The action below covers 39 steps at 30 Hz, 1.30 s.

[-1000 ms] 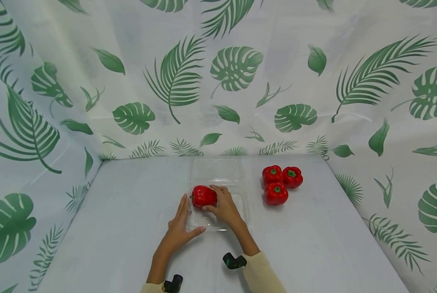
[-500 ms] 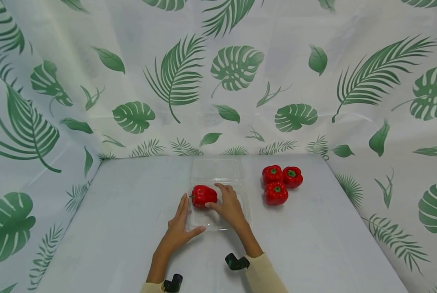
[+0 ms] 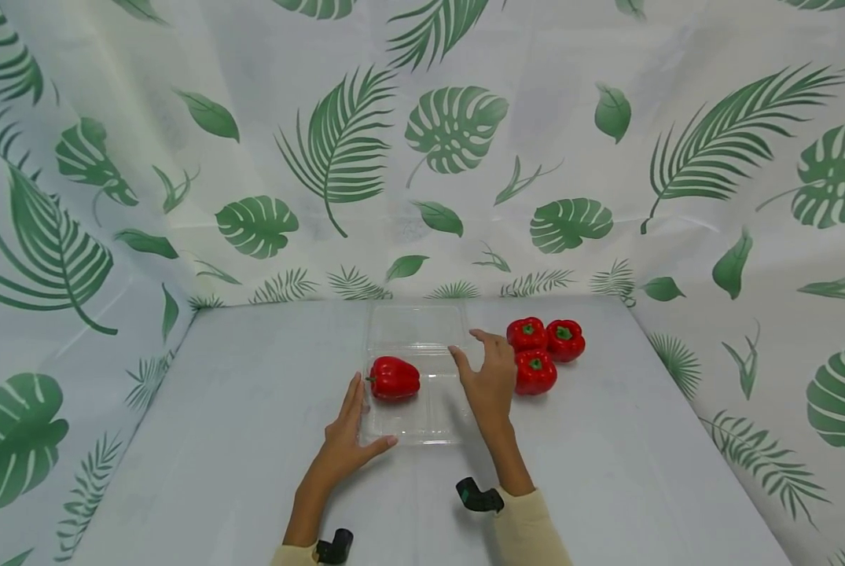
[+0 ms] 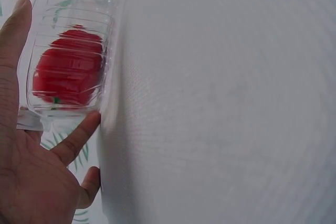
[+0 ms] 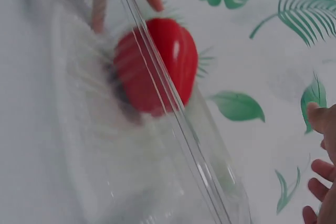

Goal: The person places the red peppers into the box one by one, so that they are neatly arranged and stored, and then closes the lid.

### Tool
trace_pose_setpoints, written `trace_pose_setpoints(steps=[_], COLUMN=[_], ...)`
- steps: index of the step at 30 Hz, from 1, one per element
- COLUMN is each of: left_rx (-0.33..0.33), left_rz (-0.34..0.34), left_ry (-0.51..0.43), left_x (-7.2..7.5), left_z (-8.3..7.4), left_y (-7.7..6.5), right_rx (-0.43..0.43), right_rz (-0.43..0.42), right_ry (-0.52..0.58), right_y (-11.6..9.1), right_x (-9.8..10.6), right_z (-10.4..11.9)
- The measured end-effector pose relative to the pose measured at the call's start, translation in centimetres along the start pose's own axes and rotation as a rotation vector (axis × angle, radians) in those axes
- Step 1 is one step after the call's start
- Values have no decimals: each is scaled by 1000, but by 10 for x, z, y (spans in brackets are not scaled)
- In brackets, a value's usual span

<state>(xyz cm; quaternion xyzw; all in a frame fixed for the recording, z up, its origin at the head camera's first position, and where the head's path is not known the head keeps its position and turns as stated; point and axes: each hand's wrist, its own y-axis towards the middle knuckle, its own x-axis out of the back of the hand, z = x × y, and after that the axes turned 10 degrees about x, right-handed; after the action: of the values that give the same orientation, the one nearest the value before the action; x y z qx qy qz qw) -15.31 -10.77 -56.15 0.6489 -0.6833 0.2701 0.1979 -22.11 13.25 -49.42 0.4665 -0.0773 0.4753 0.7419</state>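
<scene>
A red bell pepper (image 3: 394, 379) lies on its side in the left part of a clear plastic clamshell container (image 3: 432, 428), its green stem toward the left. My left hand (image 3: 347, 440) rests at the container's near left corner, fingers straight along the left wall and thumb by the front edge. In the left wrist view the pepper (image 4: 71, 69) shows through the ribbed wall, a fingertip right at the base. My right hand (image 3: 491, 381) is over the container's right edge, thumb and fingers spread with nothing between them. The right wrist view shows this hand (image 5: 325, 166) apart from the pepper.
Three more red bell peppers (image 3: 535, 372) stand grouped on the white table (image 3: 627, 440), right of the container. The container's lid (image 3: 418, 326) lies folded back behind its base. A leaf-printed white sheet (image 3: 365, 267) hangs at the back and sides.
My right hand has let go of the pepper in the container and moved right, toward the three peppers. The pepper and my left hand have stayed in place.
</scene>
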Motion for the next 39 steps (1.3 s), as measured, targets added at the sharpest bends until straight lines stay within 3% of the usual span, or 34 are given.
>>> trace_pose_setpoints(steps=[6,14,19,25,39], left_rx=[-1,9,12,16,16], left_rz=[7,14,19,25,23], left_ry=[-1,11,6,3,-3], left_x=[0,3,3,2,1], left_z=[0,-1,-1,-1,-1], left_y=[0,0,0,1,1], right_rx=[3,-135,-297,-433,-499], right_rz=[-183,-279,-256,-215,-111], right_ry=[-46,-137,-153,-88,19], right_y=[3,4,-1,-10,-24], right_x=[12,24,24,22,17], right_z=[-25,-42,-53,-67,-78])
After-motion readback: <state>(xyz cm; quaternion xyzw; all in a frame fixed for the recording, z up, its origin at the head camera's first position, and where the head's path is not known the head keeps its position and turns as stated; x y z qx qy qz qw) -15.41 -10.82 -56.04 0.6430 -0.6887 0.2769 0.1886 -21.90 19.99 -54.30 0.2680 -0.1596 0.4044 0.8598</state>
